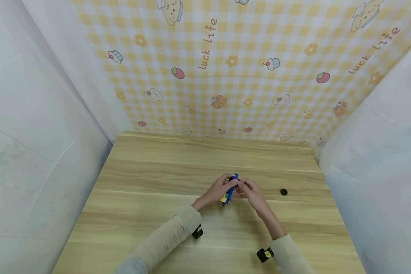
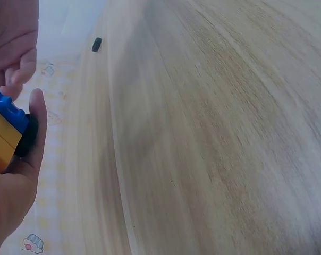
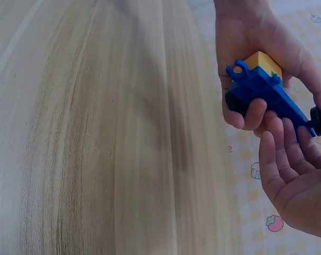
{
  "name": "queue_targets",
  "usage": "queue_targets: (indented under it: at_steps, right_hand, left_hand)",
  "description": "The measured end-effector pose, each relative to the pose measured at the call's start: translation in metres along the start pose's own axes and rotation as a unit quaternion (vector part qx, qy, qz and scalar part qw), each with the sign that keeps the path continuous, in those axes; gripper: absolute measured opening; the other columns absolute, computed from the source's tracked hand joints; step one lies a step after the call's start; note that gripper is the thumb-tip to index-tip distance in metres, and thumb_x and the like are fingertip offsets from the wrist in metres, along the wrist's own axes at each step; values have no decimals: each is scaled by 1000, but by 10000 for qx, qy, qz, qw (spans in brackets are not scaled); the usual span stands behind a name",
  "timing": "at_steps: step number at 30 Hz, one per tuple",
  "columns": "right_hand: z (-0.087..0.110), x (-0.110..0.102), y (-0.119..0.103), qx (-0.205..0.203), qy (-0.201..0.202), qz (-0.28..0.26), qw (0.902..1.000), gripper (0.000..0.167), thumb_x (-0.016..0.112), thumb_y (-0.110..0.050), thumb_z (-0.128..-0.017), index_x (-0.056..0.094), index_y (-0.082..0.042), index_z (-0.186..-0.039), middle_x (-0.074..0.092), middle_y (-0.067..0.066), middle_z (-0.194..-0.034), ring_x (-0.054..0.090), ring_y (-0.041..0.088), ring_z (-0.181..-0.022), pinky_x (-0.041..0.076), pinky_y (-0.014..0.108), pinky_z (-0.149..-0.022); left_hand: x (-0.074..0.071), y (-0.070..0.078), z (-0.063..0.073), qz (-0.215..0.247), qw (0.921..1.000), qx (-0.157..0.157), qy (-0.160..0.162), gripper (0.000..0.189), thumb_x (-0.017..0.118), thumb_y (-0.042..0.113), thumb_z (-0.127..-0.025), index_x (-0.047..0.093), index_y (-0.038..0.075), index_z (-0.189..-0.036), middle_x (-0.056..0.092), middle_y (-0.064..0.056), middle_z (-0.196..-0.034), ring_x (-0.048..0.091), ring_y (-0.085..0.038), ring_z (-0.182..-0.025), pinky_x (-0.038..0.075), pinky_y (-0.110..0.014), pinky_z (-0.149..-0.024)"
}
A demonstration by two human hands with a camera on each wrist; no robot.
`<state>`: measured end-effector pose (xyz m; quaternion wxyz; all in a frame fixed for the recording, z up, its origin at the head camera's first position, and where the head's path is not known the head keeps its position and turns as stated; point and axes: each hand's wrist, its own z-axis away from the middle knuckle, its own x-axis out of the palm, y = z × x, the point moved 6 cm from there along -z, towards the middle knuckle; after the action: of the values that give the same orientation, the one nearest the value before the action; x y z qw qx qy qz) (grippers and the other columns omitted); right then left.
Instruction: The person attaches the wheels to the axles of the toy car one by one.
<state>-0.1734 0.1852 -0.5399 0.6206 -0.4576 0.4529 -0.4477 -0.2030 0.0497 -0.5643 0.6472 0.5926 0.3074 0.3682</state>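
My left hand [image 1: 215, 191] grips a blue toy car chassis [image 3: 267, 94], its fingers curled round the underside. A yellow block [image 3: 262, 60] is fixed on top, with a bit of green beside it. Against the chassis, in the left wrist view, sits a black wheel [image 2: 27, 137]. At the far end of the chassis, my right hand [image 1: 256, 196] pinches at another black wheel [image 3: 317, 120], its fingertips touching the blue plastic. The left thumb reaches to that same end. Fingers partly hide how this wheel meets the chassis.
A loose black wheel [image 1: 284, 192] lies on the wooden table [image 1: 150, 163], right of both hands. A yellow checked cloth [image 1: 246, 83] hangs behind the table, and white sheets [image 1: 37, 133] hang at both sides.
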Motion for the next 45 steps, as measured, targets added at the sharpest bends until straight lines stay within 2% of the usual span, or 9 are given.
queue_targets:
  at_steps: [3, 7, 10, 16, 23, 29, 35, 40, 45]
  right_hand:
    - [0, 4, 1, -135, -131, 139, 9997, 44, 44, -42, -106, 58, -1, -110, 64, 11, -98, 65, 19, -87, 57, 50, -84]
    - [3, 10, -5, -306, -381, 322, 9983, 48, 35, -44, -108, 54, -1, -112, 60, 17, -98, 62, 22, -85, 57, 46, -79]
    - [10, 15, -21, -376, -556, 378, 9970, 43, 32, -35, -110, 51, 3, -113, 57, 21, -97, 60, 26, -83, 56, 36, -73]
    - [16, 17, -37, -373, -402, 326, 9980, 37, 34, -23, -110, 52, 9, -109, 56, 18, -90, 60, 27, -79, 54, 30, -70]
    - [4, 13, -13, -553, -304, 165, 9979, 37, 33, -25, -111, 51, 7, -108, 55, 19, -89, 58, 23, -75, 53, 28, -66]
    - [1, 12, -5, -661, -25, 115, 9977, 42, 36, -36, -109, 53, 3, -109, 55, 12, -87, 59, 16, -74, 57, 34, -69]
    - [0, 11, -5, -635, 283, -126, 9975, 43, 41, -39, -108, 55, 2, -107, 57, 8, -86, 60, 15, -74, 57, 31, -68]
    - [1, 9, -5, -597, 250, -86, 9979, 44, 40, -37, -108, 55, 4, -109, 57, 13, -89, 60, 16, -76, 58, 35, -71]
    - [1, 3, -3, -451, 451, -159, 9978, 44, 39, -38, -108, 55, 3, -109, 58, 11, -90, 61, 17, -76, 57, 32, -71]
  left_hand:
    - [1, 0, -1, 2, 10000, -10, -32, 46, 49, 49, -102, 51, 7, -120, 66, -7, -91, 65, -52, -78, 61, -50, -68]
    - [0, 0, -1, 69, 10000, -62, -10, 44, 48, 45, -103, 53, 4, -118, 64, -4, -82, 65, -25, -64, 57, -31, -59]
    - [0, 1, -1, 103, 9999, -115, -30, 45, 48, 45, -103, 54, 4, -119, 63, -3, -80, 63, -13, -62, 57, -32, -61]
    - [-1, 0, 0, 116, 9999, -102, -75, 50, 48, 51, -102, 55, 5, -119, 64, -4, -84, 65, -17, -66, 59, -36, -64]
    - [-2, 2, -1, -149, 9998, 38, 142, 50, 49, 52, -101, 56, 8, -122, 65, -3, -90, 63, -13, -69, 52, -25, -59]
    - [2, 3, -2, 272, 9994, 45, 208, 46, 51, 48, -102, 56, 5, -117, 66, -1, -83, 65, -12, -70, 56, -26, -65]
    - [1, 5, -2, 290, 9989, 45, 376, 44, 53, 45, -102, 56, 5, -121, 66, -1, -86, 65, -11, -75, 57, -27, -71]
    - [-1, 3, -1, 213, 9996, 2, 158, 47, 49, 45, -103, 53, 8, -132, 68, -9, -101, 67, -14, -82, 60, -32, -73]
    - [-1, -1, 3, 114, 9998, -138, -22, 57, 50, 41, -104, 35, 10, -149, 62, -17, -123, 67, -17, -90, 60, -38, -77]
